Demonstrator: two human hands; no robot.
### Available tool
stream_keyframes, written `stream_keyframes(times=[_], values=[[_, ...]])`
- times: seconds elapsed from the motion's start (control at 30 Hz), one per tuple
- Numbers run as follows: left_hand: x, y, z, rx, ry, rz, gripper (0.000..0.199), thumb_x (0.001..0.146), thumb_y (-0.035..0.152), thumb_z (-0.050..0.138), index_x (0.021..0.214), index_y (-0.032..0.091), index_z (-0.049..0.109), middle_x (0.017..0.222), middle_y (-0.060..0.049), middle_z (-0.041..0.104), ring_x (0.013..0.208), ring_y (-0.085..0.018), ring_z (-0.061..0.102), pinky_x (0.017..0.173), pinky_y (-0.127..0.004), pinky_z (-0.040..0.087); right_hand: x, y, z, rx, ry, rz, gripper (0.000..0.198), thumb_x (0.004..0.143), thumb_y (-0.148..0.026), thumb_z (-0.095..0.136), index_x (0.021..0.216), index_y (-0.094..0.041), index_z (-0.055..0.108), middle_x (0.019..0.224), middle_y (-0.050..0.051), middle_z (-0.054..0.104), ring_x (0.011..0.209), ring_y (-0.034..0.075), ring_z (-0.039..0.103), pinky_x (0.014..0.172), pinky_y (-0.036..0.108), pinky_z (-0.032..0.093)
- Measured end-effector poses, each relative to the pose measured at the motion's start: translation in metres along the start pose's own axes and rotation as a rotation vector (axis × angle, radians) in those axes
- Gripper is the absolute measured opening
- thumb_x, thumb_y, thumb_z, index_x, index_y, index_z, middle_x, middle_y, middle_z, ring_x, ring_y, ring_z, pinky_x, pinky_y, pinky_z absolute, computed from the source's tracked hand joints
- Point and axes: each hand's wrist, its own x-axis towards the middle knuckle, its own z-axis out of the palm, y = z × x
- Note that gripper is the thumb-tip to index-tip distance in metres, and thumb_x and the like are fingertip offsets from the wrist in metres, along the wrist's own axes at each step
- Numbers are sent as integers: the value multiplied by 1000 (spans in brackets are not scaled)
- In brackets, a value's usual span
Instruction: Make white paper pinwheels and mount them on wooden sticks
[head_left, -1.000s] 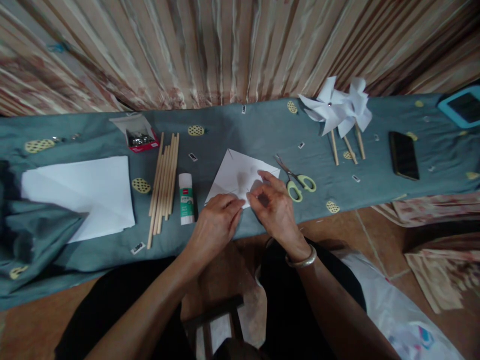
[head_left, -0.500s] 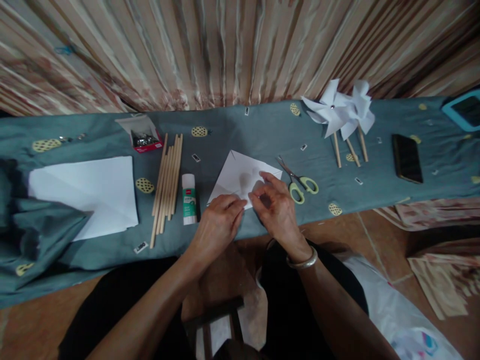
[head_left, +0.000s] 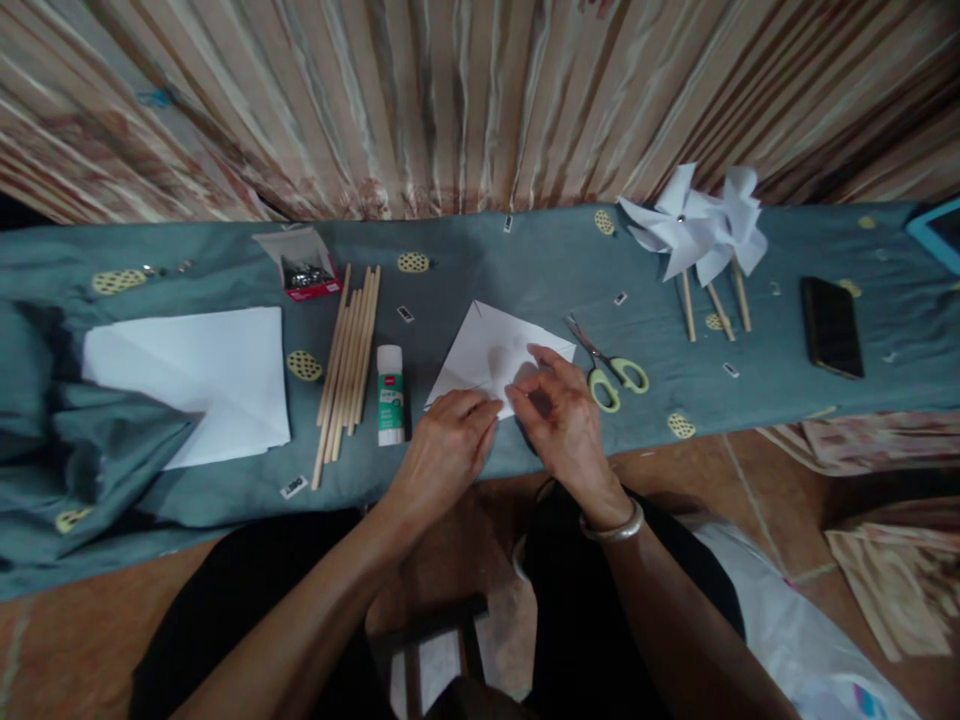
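A square white sheet of paper (head_left: pixel 480 340) lies turned cornerwise on the cloth, with short slits running in from its corners. My left hand (head_left: pixel 454 432) is closed at its near edge, thumb and fingers pressed together on the paper. At the near right part of the sheet, my right hand (head_left: pixel 564 415) pinches the paper with thumb and bent fingers, one finger reaching further onto it. My fingers hide the near corner. Right beside my right hand lie scissors (head_left: pixel 609 370) with light green handles. Left of the paper is a white and green glue stick (head_left: pixel 390 396).
Wooden sticks (head_left: pixel 349 365) lie in a bundle near an open red box of metal pins (head_left: pixel 309 275). A stack of white paper (head_left: pixel 225 380) sits at left, partly under bunched cloth. Paper pinwheels (head_left: pixel 697 225) and a phone (head_left: pixel 832 327) lie at right.
The whole view has shifted slightly, so things appear a little further right. Both hands stay at the near part of the paper, with only small finger movement.
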Motion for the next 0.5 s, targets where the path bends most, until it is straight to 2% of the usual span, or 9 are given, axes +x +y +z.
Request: stream_keyframes(times=[0.2,0.37,0.5], values=[[1,1,-1,0,-28,-21,21,92,15,50,104,13,68,91,-7,69,85,-18,65,79,-33,56,0,-2,0,-16,1,-15,11,89,-28,57,86,-21,66,132,9,58,122,26,54,105,47,45],[1,2,0,-3,-39,-29,20,91,15,51,101,12,68,89,-8,69,84,-19,65,78,-33,56,-1,-6,-4,-27,-17,-103,25,94,-22,46,108,-23,66,135,10,54,127,26,49,107,46,43],[2,1,0,12,-39,-23,20,91,14,51,100,12,68,89,-8,68,84,-19,65,77,-33,56,-2,-4,-3,-75,-64,-180,36,93,-14,41,120,-25,62,143,9,46,134,28,42,110,48,39]])
